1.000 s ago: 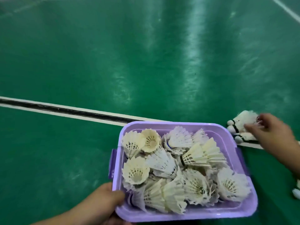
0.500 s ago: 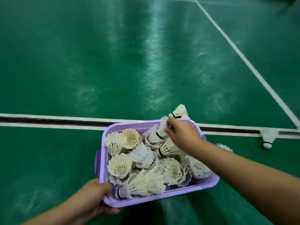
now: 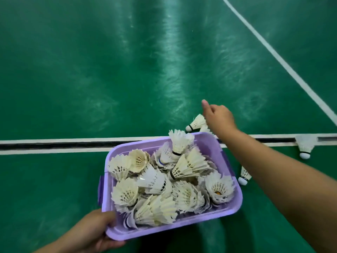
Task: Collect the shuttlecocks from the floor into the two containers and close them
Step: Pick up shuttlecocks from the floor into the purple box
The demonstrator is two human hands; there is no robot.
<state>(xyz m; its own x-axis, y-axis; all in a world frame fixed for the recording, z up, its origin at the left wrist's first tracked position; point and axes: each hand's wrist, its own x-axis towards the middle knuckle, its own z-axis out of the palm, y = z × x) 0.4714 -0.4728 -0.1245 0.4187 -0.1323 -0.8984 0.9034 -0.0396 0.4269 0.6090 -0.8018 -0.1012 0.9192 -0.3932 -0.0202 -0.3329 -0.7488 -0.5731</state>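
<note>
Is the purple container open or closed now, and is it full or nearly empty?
Open and nearly full. The purple container has no lid on it, and shuttlecocks pile up to its rim; one stands above the far edge. The left hand holds its near corner.

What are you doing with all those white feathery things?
A person is picking up shuttlecocks off a green court floor. The left hand grips the near corner of a purple box, which is open and heaped with shuttlecocks. The right hand reaches past the box's far edge, over a shuttlecock lying on the floor. Two more lie to the right: one on the court line, one beside the box.
</note>
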